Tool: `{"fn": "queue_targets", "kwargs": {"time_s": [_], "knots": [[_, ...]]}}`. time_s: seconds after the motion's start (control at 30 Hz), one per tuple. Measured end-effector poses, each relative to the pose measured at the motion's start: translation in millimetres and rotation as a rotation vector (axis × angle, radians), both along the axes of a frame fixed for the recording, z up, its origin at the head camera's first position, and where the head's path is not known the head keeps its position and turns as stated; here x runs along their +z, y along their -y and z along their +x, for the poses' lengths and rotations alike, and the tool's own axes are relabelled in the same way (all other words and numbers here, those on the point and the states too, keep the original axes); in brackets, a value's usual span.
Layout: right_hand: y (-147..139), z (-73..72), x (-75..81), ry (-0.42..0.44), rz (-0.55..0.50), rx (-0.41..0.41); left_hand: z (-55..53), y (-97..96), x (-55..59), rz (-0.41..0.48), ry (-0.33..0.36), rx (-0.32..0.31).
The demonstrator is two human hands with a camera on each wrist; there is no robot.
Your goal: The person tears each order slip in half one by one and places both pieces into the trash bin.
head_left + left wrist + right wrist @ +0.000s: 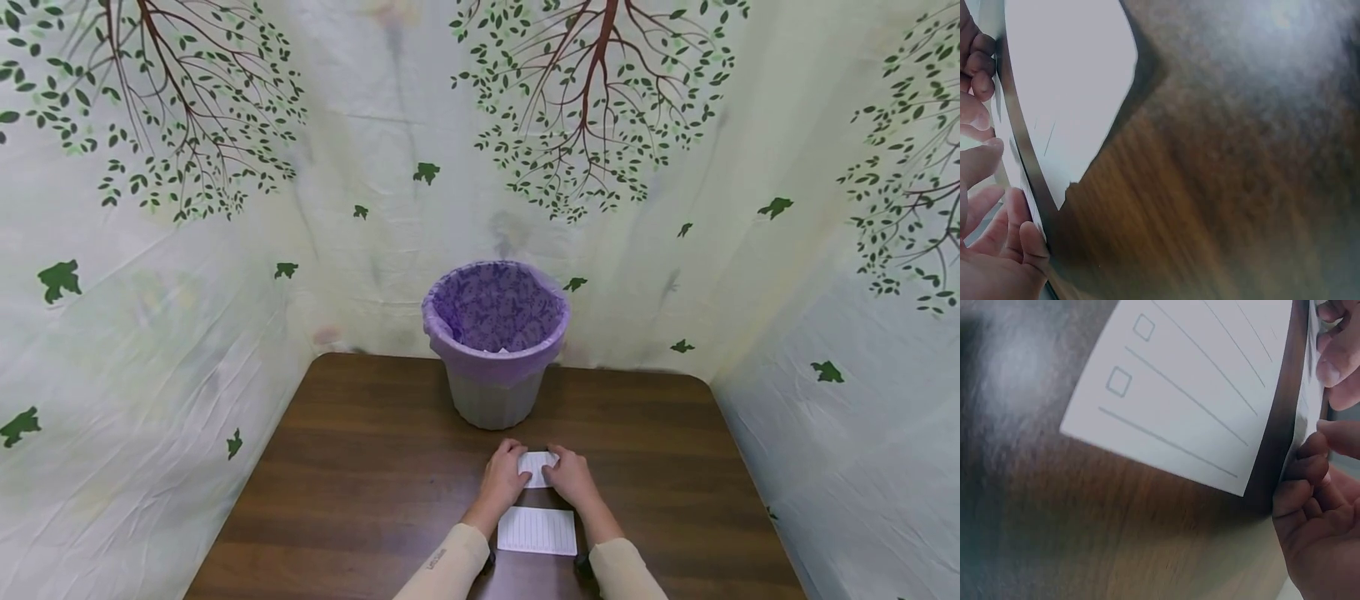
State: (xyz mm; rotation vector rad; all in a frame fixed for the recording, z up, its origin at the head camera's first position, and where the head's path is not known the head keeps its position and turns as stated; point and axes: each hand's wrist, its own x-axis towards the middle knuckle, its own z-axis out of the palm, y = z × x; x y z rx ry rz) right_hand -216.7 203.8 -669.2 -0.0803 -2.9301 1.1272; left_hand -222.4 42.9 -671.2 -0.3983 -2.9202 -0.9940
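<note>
Both hands hold a small lined sheet of paper (pixel 536 469) by its two sides, just over the table in front of the bin. My left hand (pixel 504 476) grips its left side with the thumb on top; my right hand (pixel 570 477) grips the right side the same way. In each wrist view that sheet shows nearly edge-on between the fingers. A second lined sheet (pixel 537 532) lies flat on the table between the forearms; printed lines and small checkboxes show on it in the right wrist view (pixel 1179 394).
A grey bin (pixel 495 400) with a purple patterned liner stands behind the hands, a bit of white showing inside. The brown wooden table (pixel 360 467) meets hanging cloth (pixel 360 292) printed with trees and leaves at its back and sides.
</note>
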Motion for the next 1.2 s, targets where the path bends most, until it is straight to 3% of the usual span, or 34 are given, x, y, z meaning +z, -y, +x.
{"fn": "queue_targets", "kwargs": {"time_s": [0.4, 0.6, 0.83, 1.2], "knots": [[1.2, 6.0, -0.4, 0.013, -0.048, 0.027, 3.4, -0.1, -3.5, -0.024, 0.012, -0.004], [4.3, 8.1, -1.3, 0.018, -0.077, 0.032, 5.2, 3.4, -5.7, 0.047, -0.061, 0.0], [6.2, 7.5, -1.9, 0.011, -0.1, 0.026, 5.2, 6.9, -1.2, 0.1, -0.101, 0.009], [8.2, 5.6, 4.4, -0.013, -0.129, 0.072, 2.2, 11.1, 9.0, 0.102, -0.105, -0.014]]}}
